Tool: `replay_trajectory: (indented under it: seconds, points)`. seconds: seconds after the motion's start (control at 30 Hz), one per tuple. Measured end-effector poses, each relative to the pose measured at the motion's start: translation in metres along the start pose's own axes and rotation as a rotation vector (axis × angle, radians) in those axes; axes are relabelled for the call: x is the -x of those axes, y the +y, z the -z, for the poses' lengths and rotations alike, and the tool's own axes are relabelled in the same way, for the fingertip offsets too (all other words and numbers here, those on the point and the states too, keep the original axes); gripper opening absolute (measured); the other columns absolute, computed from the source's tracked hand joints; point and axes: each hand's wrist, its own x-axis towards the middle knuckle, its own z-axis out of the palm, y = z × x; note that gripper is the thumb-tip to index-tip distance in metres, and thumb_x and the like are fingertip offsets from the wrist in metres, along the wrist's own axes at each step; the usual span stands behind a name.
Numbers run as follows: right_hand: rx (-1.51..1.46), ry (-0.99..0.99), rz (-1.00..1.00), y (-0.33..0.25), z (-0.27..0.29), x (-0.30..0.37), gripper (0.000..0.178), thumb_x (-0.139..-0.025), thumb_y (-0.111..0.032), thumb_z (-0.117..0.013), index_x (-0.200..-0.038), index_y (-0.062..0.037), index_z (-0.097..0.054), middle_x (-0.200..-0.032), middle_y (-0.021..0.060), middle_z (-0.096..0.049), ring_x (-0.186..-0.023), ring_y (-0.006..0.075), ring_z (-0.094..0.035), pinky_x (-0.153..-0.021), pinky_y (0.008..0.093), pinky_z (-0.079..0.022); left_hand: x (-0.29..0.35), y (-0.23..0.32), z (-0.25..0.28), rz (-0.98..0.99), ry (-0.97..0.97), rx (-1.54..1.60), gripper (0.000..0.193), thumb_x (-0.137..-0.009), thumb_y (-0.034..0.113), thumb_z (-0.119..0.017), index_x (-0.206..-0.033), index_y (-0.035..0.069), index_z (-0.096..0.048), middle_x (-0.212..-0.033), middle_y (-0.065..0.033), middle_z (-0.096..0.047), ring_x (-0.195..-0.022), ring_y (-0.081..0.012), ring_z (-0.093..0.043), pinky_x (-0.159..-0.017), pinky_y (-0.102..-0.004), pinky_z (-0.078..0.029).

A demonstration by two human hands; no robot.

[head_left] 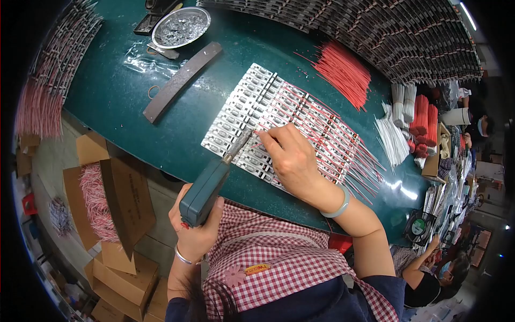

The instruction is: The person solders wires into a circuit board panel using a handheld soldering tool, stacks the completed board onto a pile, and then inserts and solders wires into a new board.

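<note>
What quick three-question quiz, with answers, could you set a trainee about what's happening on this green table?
1. Which hand grips the green tool?
2. True or false: the brown bar lies apart from the rows of white parts.
3. What colour is the bangle worn on the arm of the right hand?
A. Black
B. Pale green
C. Bright red

Key:
1. The left hand.
2. True.
3. B.
</note>
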Motion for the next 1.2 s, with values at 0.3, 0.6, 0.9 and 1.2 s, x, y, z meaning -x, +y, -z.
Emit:
replay_trajectory:
  seconds: [0.3,0.6,0.9,1.2]
  points:
    - [0.035,-0.002,0.009,-0.002,0.000,-0.001,0.020,-0.079,-0.002,-0.067,-0.097,0.0058,-0.067,-0.087,0.0093,-0.056,-0.080,0.0223,-0.056,-0.062,0.0324,-0.049,-0.002,0.003,0.001,-0.019,-0.006,-0.036,0.018,-0.081,0.000,-0.076,-0.096,-0.005,-0.066,-0.088,-0.0075,-0.064,-0.075,-0.0137,-0.062,-0.066,-0.0262,-0.050]
    - [0.050,-0.010,0.014,-0.002,0.000,0.000,0.024,-0.077,-0.003,-0.065,-0.099,0.0054,-0.066,-0.087,0.0091,-0.055,-0.081,0.0224,-0.056,-0.063,0.0326,-0.049,0.007,0.007,0.006,0.073,0.059,0.035,0.023,-0.081,-0.001,-0.075,-0.102,-0.007,-0.067,-0.090,-0.0078,-0.065,-0.077,-0.0148,-0.062,-0.068,-0.0263,-0.050]
    - [0.018,0.041,0.043,-0.007,0.000,0.005,0.033,-0.071,-0.003,-0.064,-0.103,0.0058,-0.068,-0.087,0.0085,-0.058,-0.081,0.0234,-0.056,-0.061,0.0319,-0.050,0.012,0.002,0.008,0.066,0.058,0.024,0.022,-0.081,-0.002,-0.075,-0.101,-0.007,-0.067,-0.093,-0.0084,-0.066,-0.079,-0.0148,-0.063,-0.071,-0.0259,-0.051]
    - [0.032,-0.005,0.009,-0.009,-0.002,0.007,0.033,-0.071,-0.002,-0.064,-0.103,0.0064,-0.068,-0.085,0.0087,-0.057,-0.080,0.0233,-0.055,-0.060,0.0320,-0.049,0.009,0.001,0.007,-0.020,0.015,-0.035,0.022,-0.080,-0.002,-0.076,-0.099,-0.006,-0.066,-0.092,-0.0080,-0.066,-0.078,-0.0141,-0.063,-0.070,-0.0255,-0.050]
